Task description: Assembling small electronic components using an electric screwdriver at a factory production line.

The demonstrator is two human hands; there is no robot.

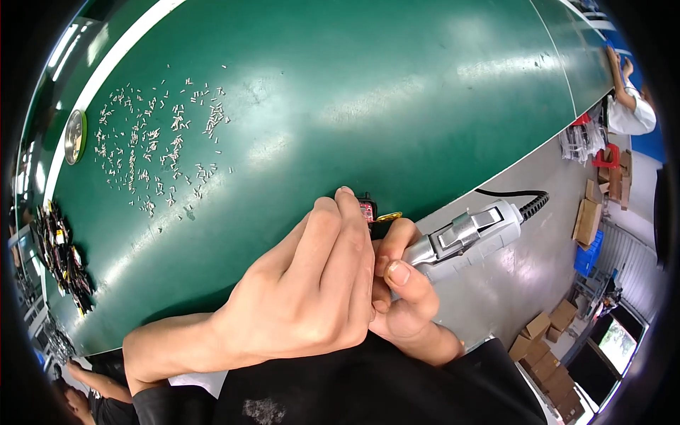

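My left hand (304, 283) is closed, its fingers bent together over a small black part with a red circuit board (366, 210) near the table edge. A yellow loop (389, 217) sticks out beside that part. Just to the right, my right hand (411, 304) is curled with thumb and fingers close to my left fingers. A grey corded electric screwdriver (464, 241) with a silver lever lies in my right hand, its front end between thumb and forefinger. Its tip is hidden by my hands, as is most of the small part.
Many tiny silvery pin-like pieces (173, 134) lie scattered on the green table (340, 92). A round green-rimmed dish (75, 137) and a bundle of dark wires (62, 258) are at the left. Cardboard boxes (549, 361) stand on the floor at right. Other people work at both sides.
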